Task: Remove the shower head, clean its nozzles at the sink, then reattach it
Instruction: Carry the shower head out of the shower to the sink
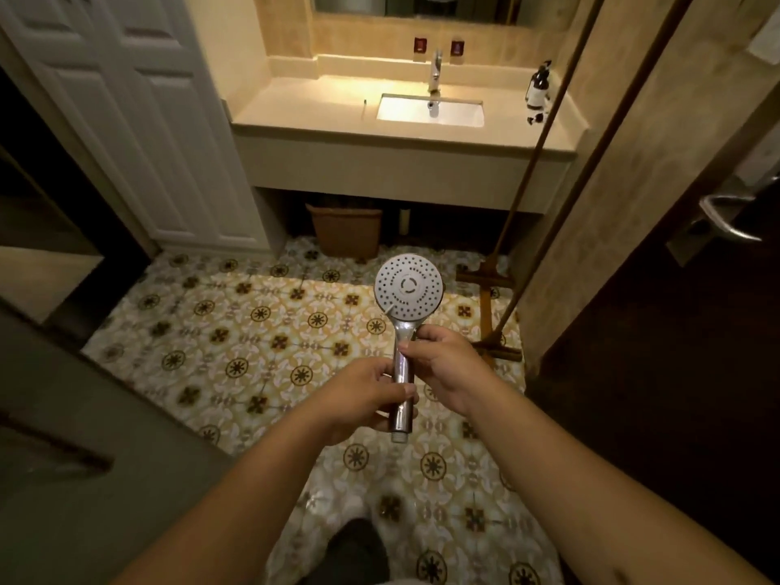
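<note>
left hand (358, 394) | right hand (443, 361) | fingers of both curled round shower head (408, 289) handle

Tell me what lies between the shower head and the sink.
In the head view, patterned floor tiles and a brown basket under the counter separate the shower head from the sink.

Single head camera, wide-angle: you look forward and down, hands close, sink (430, 109) farther ahead (no second view).
</note>
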Demonstrator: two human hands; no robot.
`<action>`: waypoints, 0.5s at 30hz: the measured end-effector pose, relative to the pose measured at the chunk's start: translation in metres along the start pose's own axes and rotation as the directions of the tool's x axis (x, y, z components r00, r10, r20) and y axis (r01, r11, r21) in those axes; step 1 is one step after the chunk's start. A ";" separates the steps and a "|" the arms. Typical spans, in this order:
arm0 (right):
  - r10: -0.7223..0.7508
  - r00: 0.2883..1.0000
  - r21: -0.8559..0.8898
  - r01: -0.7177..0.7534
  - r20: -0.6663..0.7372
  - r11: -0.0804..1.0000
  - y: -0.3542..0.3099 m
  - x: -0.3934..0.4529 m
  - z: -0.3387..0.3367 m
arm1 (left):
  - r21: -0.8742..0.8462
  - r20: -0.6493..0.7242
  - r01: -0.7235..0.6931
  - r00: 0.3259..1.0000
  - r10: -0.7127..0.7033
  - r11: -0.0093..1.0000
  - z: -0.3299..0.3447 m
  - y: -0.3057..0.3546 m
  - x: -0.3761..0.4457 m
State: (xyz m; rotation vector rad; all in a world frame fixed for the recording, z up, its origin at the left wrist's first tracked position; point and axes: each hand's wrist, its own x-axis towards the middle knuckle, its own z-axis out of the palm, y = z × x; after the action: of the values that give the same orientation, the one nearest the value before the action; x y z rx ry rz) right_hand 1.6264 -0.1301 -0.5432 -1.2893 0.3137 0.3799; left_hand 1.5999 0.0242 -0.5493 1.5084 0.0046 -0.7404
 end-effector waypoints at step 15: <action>0.038 0.999 0.045 -0.037 -0.019 0.998 -0.109 0.257 0.005 | -0.027 0.031 0.072 0.997 -0.071 0.997 -0.135 0.113 0.224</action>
State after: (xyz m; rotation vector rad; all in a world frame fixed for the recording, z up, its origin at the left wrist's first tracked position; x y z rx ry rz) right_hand 1.9055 -0.1253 -0.5586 -1.2450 0.3619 0.3899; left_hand 1.8844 0.0348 -0.5622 1.4762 0.0465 -0.8169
